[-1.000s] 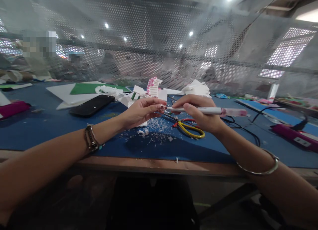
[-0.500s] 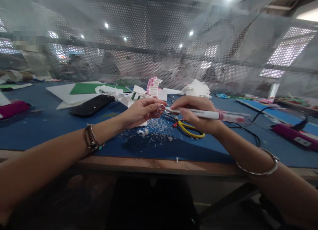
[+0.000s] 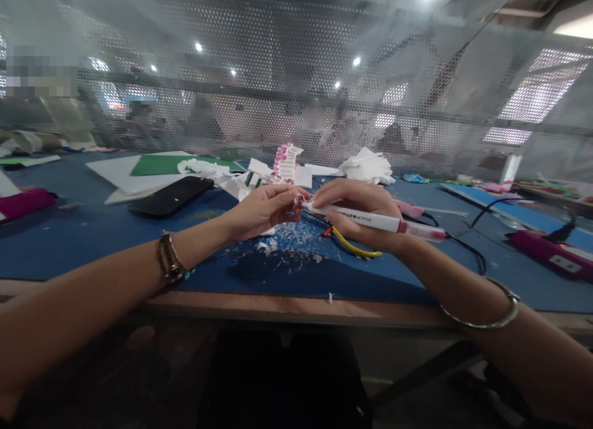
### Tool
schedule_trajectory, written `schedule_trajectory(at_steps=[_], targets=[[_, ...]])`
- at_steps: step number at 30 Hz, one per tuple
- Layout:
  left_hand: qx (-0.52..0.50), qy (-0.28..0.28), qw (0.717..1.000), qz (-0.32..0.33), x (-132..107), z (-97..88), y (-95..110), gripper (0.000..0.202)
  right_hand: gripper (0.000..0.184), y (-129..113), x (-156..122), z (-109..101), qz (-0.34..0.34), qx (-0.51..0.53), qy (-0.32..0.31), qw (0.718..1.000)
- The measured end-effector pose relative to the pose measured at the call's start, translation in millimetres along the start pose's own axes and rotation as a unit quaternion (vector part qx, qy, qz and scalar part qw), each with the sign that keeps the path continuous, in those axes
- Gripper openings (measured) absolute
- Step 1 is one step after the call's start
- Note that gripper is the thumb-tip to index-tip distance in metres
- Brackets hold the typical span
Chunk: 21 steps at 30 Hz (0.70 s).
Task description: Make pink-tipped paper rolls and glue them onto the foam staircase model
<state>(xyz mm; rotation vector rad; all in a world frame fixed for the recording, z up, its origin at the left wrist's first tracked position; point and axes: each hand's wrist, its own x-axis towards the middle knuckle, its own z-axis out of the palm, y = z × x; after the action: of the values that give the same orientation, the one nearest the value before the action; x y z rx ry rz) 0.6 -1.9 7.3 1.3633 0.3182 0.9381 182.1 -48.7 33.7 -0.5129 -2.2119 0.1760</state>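
Pinched between the fingertips of my left hand [image 3: 264,211] is a small white piece with dark red marks [image 3: 299,201]. My right hand [image 3: 364,209] grips a white acrylic marker [image 3: 370,220] with a pinkish-red clear end, its tip pointing left at the small piece and seemingly touching it. White shavings [image 3: 291,246] are scattered on the blue table under both hands. Just below my right hand lies a yellow-handled tool [image 3: 354,248], partly hidden by the hand. Behind my hands stands a row of white strips with pink tops [image 3: 286,162].
A black phone [image 3: 171,197] lies left, beside white and green sheets [image 3: 162,164]. Crumpled white tissue [image 3: 204,167] and a stack of white pieces [image 3: 367,166] sit further back. On the right are a purple power strip [image 3: 549,253] and black cables [image 3: 467,246]. A perforated metal screen [image 3: 287,64] rises behind.
The marker's rear end has swung down and slightly left in my right hand, exposing a pink handle behind it. The small piece has shifted slightly left with my left fingertips.
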Motion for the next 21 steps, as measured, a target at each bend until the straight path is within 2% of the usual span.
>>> schedule_trajectory(at_steps=[3,10,16,21], targets=[[-0.003,-0.004,1.000,0.003,1.0,-1.3,-1.2,0.014,0.012,1.6,-0.5,0.6,0.004,0.009,-0.014,1.000],[-0.014,-0.009,1.000,0.003,0.6,-2.0,-2.1,0.018,0.013,-5.7,1.3,1.9,-0.018,-0.028,-0.003,0.999],[-0.007,-0.005,1.000,0.002,-0.3,-2.1,-2.2,0.017,0.013,-5.0,1.2,-0.2,-0.016,-0.021,-0.007,1.000],[-0.007,-0.005,1.000,0.007,1.6,-4.0,-3.5,0.016,0.014,-3.4,1.1,0.6,-0.041,-0.030,-0.012,0.999]])
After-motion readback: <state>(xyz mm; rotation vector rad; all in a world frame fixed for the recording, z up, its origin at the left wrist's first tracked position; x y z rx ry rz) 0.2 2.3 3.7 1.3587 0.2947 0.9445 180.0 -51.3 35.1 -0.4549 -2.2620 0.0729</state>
